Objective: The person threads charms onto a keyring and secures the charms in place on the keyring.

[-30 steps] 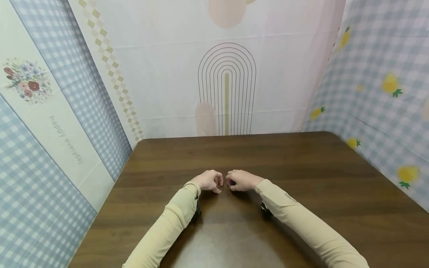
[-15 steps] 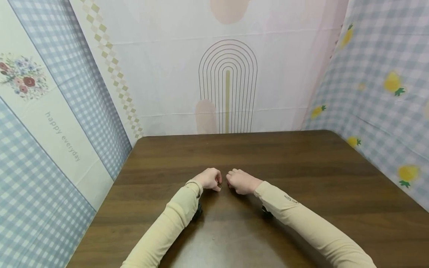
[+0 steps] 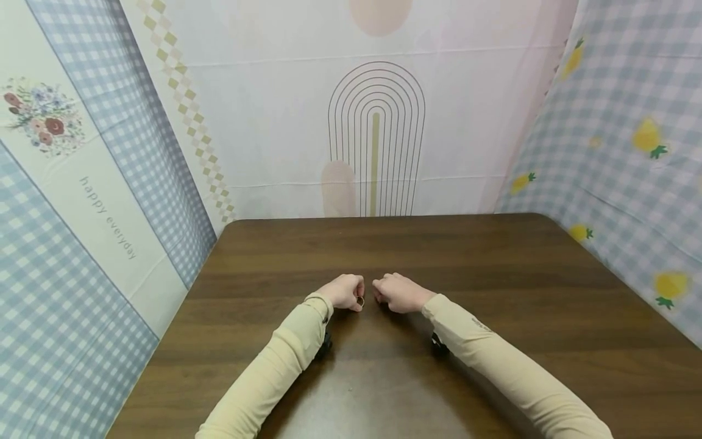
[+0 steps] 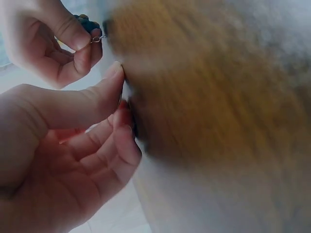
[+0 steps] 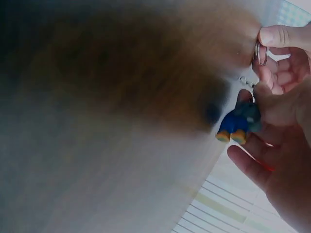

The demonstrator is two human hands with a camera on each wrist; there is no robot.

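In the head view my left hand [image 3: 344, 292] and right hand [image 3: 403, 294] face each other over the table, a small gap between their fingertips. My left hand pinches a metal split ring [image 5: 261, 53] between thumb and finger; the right wrist view shows it upright. My right hand [image 5: 286, 116] holds a small figurine charm [image 5: 234, 122], blue with yellow-orange feet. A short silver chain [image 5: 245, 81] comes out from between its thumb and finger, pointing toward the ring and apart from it. From above, the right hand's fingers hide the charm.
A dark brown wooden table [image 3: 466, 250] lies under both forearms. Behind it hangs a white patterned cloth [image 3: 263, 122], with blue checked cloth [image 3: 620, 152] at the sides. Dark wrist cameras [image 3: 325, 346] sit under the cream sleeves [image 3: 280, 366].
My right hand has rolled, fingers now hiding the dark charm seen beneath them earlier. The ring in my left hand shows more fully. Both hands stay in nearly the same place.
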